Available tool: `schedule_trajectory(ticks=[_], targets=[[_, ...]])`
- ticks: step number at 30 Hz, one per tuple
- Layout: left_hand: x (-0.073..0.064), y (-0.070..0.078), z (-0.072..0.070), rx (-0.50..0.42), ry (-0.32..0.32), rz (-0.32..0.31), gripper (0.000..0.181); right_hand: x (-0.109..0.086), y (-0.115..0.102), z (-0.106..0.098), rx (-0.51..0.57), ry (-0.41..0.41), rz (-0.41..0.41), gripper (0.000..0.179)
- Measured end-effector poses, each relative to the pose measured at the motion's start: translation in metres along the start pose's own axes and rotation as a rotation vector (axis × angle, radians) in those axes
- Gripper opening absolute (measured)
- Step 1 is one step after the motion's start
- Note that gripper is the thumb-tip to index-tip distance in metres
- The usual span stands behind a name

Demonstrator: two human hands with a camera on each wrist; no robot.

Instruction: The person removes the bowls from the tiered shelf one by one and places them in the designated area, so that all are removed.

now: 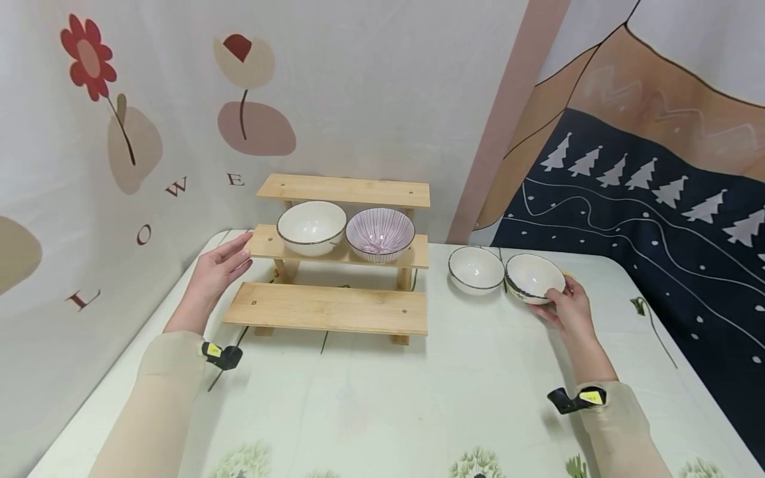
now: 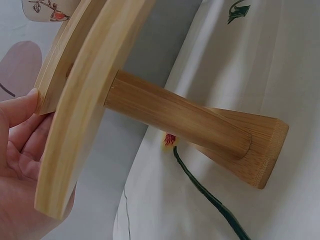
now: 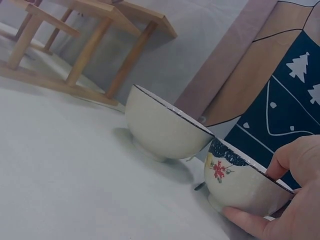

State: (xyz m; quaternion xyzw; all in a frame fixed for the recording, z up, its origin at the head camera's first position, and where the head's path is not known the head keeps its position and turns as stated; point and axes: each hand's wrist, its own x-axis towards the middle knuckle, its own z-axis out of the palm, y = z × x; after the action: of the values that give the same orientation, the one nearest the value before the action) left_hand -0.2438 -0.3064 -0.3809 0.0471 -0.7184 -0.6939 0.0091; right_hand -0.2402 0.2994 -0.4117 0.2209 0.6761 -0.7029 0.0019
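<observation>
My right hand (image 1: 572, 309) grips a white bowl (image 1: 528, 273) with a dark rim and a floral pattern on its side. In the right wrist view one digit lies over the bowl's rim and another supports it near the foot. A plain white bowl (image 3: 162, 125) with a dark rim stands on the table at its left. My left hand (image 1: 220, 269), fingers fairly straight, touches the left end of the middle board of a wooden three-tier stand (image 1: 335, 307). On that board sit a white bowl (image 1: 311, 226) and a purple-striped bowl (image 1: 380, 234), side by side.
A pale cloth with printed flowers covers the table (image 1: 370, 398). Behind the stand hangs a light curtain (image 1: 370, 86) with flowers and letters. A dark printed cloth (image 1: 597, 206) with white trees hangs at the right. The stand's top board (image 1: 346, 189) is near the curtain.
</observation>
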Motion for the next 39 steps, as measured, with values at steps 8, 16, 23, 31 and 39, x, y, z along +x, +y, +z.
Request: schedule_trajectory(ticks=[8,16,23,31,39], targets=[[0.001,-0.001,0.0,-0.013,-0.003,-0.001,0.065,0.002,0.0,-0.001,-0.029,0.03,0.014,0.078],[0.0,-0.001,-0.001,0.045,0.006,0.001,0.065,0.002,0.0,-0.004,-0.052,0.046,0.012,0.078],[0.0,0.0,0.0,0.057,0.008,-0.001,0.062,0.0,-0.001,-0.009,-0.051,0.037,0.006,0.074],[0.001,-0.001,-0.001,0.023,0.002,-0.008,0.063,0.0,-0.003,-0.015,-0.061,0.051,-0.009,0.072],[0.0,-0.001,0.0,0.038,0.002,-0.009,0.064,0.002,-0.007,-0.018,-0.104,0.112,-0.004,0.069]])
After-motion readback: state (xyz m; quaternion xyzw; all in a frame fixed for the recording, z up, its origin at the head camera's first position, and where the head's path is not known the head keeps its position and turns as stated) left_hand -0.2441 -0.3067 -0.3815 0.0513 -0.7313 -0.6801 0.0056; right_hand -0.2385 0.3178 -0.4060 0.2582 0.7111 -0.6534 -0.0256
